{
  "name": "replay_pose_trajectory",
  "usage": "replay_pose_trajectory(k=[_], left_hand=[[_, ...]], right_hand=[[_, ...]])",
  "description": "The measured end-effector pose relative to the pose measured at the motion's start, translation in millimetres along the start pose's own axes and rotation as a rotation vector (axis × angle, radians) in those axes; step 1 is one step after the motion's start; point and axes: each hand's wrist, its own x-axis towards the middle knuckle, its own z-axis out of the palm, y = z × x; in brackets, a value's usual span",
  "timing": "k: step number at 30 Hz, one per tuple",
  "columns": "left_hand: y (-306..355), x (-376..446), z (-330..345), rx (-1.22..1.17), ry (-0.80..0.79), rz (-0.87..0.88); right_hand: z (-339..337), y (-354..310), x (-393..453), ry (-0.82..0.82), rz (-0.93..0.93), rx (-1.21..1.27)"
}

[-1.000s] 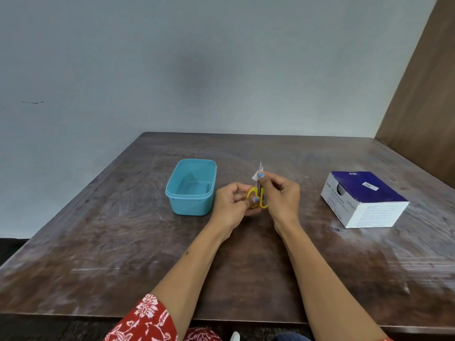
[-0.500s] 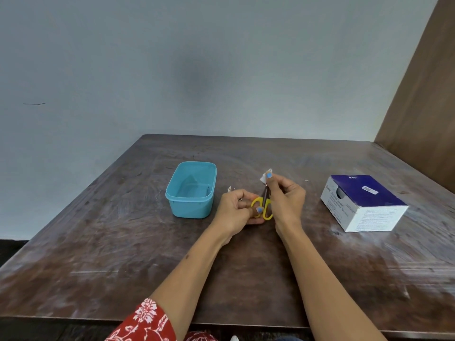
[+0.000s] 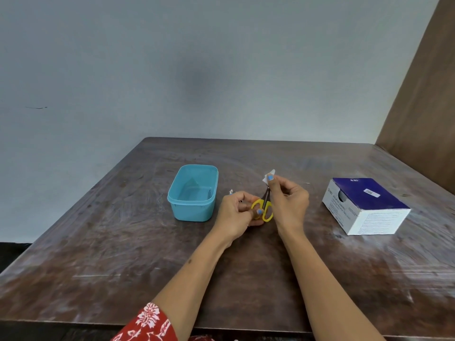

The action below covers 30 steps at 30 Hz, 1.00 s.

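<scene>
— Where is room left?
— Across the lower frame, bare table (image 3: 246, 279) is left. Mid-frame is blocked, from left to right, by a blue tub (image 3: 193, 212), the left hand (image 3: 236, 212), the right hand (image 3: 289, 205) and a box (image 3: 369, 217).

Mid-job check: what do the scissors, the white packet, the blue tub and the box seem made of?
Scissors: glossy yellow handles, likely plastic; dark slim blades, probably metal. White packet: thin and flat, paper or foil, unclear. Blue tub: smooth moulded walls, looks plastic. Box: matte printed faces, crisp folded edges, apparently cardboard.
</scene>
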Motion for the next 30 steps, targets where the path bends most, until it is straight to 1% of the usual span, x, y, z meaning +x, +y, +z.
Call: replay_pose_trajectory(k=[5,12,16,21,25,30], left_hand=[[-1.1,1.3,-0.4,-0.054,0.074,0.083],[1.2,2.5,-4.6,-0.158,0.143,0.129],[0.0,3.2,-4.4,-0.138,0.162,0.149],[1.8,2.7,-5.2,-0.124,0.176,0.203],[3.6,3.4,-5.5,-0.162,0.228,0.249],[6.8,3.6,-8.2,-0.203,0.233,0.237]], right_hand=[[-0.4,0.7,-2.0,-0.114,0.019,-0.035],[0.6,0.8,-5.2,-0.193,-0.087,-0.126],[-1.6,1.4,-4.9,-0.202,-0.149,-0.213],[-2.9,5.0,-3.9,-0.189,-0.319,-0.394],[-4.6,6.5,-3.7,-0.186,-0.323,-0.405],[-3.1,8.1,-3.1,-0.226,-0.308,-0.437]])
